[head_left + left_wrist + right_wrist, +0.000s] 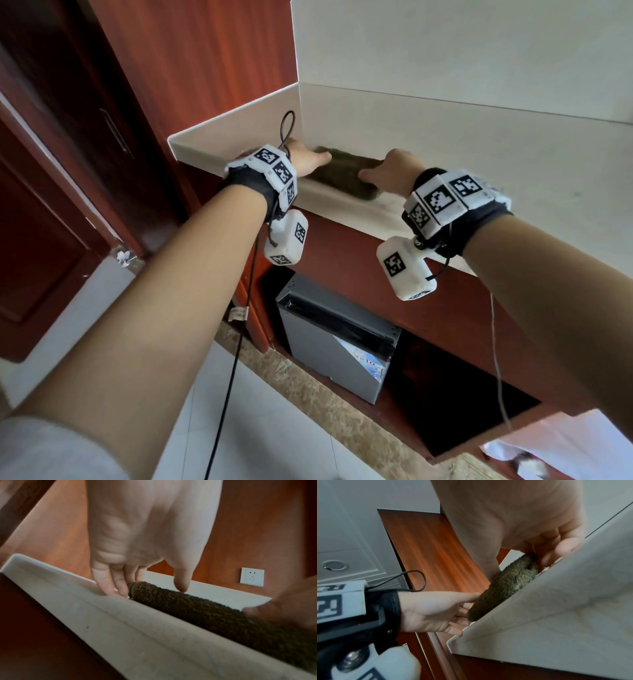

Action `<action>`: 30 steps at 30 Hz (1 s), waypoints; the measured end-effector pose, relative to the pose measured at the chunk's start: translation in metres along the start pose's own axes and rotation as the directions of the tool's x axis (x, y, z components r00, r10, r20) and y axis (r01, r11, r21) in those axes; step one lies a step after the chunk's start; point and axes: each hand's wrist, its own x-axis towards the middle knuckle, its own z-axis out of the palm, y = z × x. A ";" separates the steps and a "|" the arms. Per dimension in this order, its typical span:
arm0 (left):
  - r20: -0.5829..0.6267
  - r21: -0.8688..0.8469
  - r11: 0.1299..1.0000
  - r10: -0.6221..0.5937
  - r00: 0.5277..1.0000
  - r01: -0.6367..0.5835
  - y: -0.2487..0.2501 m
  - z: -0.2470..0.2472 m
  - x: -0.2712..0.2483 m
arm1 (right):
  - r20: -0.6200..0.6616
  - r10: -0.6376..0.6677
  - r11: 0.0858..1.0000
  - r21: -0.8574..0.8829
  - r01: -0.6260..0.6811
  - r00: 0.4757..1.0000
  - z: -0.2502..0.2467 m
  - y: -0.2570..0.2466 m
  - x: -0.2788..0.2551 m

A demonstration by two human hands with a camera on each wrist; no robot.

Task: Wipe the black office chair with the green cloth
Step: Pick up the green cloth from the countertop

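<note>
A dark green fuzzy cloth (342,171) lies folded in a long roll on the white stone counter (462,154), near its back left corner. My left hand (318,159) reaches to the cloth's left end (205,615). Its fingers (109,585) are straight and touch the counter (120,628) beside that end, with the thumb tip on top. My right hand (376,171) is at the right end. In the right wrist view its fingers (565,547) curl over the cloth (501,588) and grip it. The black office chair is out of view.
Red-brown wooden panels (205,68) stand left of the counter, with a wall socket (252,576) on the wood. A grey box-like appliance (335,342) sits in the dark recess below. A wooden door (51,205) is at far left. Cables hang from both wrists.
</note>
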 end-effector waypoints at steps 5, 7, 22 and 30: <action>0.027 0.158 0.987 -0.043 0.999 0.039 0.005 -0.006 0.015 | 0.030 0.025 0.999 0.026 -0.026 0.999 -0.003 0.000 0.010; 0.035 0.169 0.984 -0.054 0.998 0.048 0.005 -0.008 0.017 | 0.036 0.022 0.997 0.077 -0.025 0.999 -0.003 0.000 0.012; 0.098 -0.667 0.729 -0.115 0.988 0.152 -0.015 -0.019 -0.062 | -0.093 0.017 0.842 0.539 0.036 0.996 -0.007 -0.006 -0.057; 0.058 -0.763 0.638 -0.091 0.994 0.103 -0.038 -0.054 -0.177 | -0.224 -0.022 0.717 0.676 0.172 0.974 -0.002 -0.019 -0.148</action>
